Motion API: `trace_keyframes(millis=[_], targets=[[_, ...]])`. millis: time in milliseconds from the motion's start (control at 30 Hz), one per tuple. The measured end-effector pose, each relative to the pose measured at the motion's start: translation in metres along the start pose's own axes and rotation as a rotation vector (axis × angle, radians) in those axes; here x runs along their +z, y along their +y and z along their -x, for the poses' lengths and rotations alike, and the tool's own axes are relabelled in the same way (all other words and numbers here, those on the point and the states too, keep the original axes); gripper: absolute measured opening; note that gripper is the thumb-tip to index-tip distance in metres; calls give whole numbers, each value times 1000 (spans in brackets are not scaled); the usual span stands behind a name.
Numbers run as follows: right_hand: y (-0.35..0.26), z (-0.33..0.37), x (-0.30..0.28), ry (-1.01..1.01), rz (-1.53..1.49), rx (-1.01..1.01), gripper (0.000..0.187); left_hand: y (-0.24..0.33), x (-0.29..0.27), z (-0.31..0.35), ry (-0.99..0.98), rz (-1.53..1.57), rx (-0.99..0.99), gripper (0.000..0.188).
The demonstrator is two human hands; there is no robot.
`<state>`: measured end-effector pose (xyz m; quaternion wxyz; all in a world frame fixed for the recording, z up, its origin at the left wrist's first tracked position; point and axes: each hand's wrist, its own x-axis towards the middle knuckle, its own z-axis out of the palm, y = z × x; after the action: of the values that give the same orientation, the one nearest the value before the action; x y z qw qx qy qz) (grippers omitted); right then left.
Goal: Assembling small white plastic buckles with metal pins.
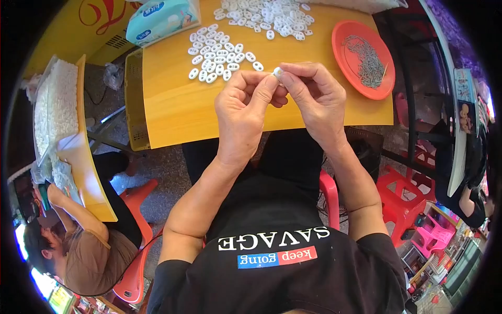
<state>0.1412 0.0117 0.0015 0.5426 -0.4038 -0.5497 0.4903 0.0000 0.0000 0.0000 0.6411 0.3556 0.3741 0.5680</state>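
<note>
Above the table's near edge, my left hand (pixel 243 107) and my right hand (pixel 316 97) meet, both closed on one small white plastic piece (pixel 277 71). Thumbs and forefingers pinch it from either side, and the fingertips cover much of it. Just beyond my left hand lies a loose group of white oval plastic pieces with holes (pixel 217 51). A bigger heap of similar white pieces (pixel 269 15) is at the far side. To the right of my right hand sits a red plate (pixel 342 63) holding many small grey metal parts (pixel 368 63), too small to name.
A blue tissue pack (pixel 162 21) stands at the far left of the yellow table (pixel 172 115). A person in a brown top (pixel 97 261) works at another table (pixel 97 172) on the left. Red stools (pixel 400 196) stand at the right.
</note>
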Motion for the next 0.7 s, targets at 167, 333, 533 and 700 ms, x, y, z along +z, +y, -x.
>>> trace_keyframes(millis=[167,333,533,700], targets=[[-5,-2,-3,17,-215,109,20,3,2,1,-14,-81,88,12],[-9,-6,-6,-43,-338,237,38,-7,-13,-1,-99,-162,232,27],[-15,-1,5,-187,-505,341,60,-7,-12,3,-288,-85,252,37],[-17,1,10,-169,-615,415,69,-6,-13,8,-306,40,211,26]])
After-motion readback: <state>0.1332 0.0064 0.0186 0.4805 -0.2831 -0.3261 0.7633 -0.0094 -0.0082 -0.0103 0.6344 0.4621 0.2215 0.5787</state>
